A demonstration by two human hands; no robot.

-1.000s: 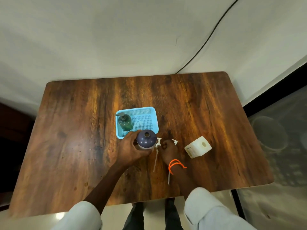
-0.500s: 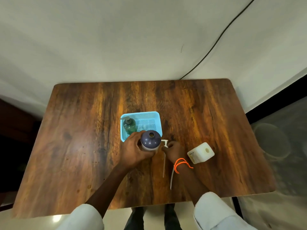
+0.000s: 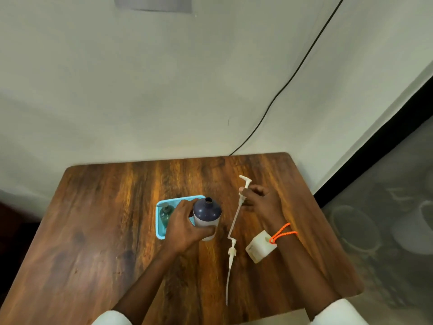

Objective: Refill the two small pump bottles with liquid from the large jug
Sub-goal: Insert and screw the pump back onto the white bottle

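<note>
Left hand (image 3: 185, 227) grips the open navy bottle (image 3: 207, 218); right hand (image 3: 262, 202) has just lifted its pump (image 3: 241, 200) clear, ready for refilling.

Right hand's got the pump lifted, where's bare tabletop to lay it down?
Free: the far strip of the table behind the blue tray, the whole left side, and the near-right corner. Crowded: the middle, where the left hand grips the dark bottle, a second pump lies, and the white jug sits beside the right hand.
</note>
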